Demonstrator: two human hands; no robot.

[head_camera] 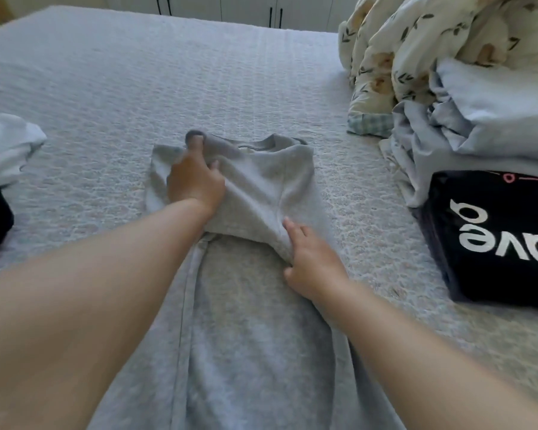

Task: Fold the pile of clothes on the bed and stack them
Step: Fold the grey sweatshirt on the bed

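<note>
A grey sweatshirt (255,274) lies lengthwise mid-bed (137,88), its far end doubled back toward the person, where the left hand (196,181) grips the folded cloth near the collar and the right hand (311,262) pinches the fold's near right edge.

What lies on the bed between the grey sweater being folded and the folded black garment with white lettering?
In the head view, only bare textured bedspread separates the grey sweater from the black garment.
</note>
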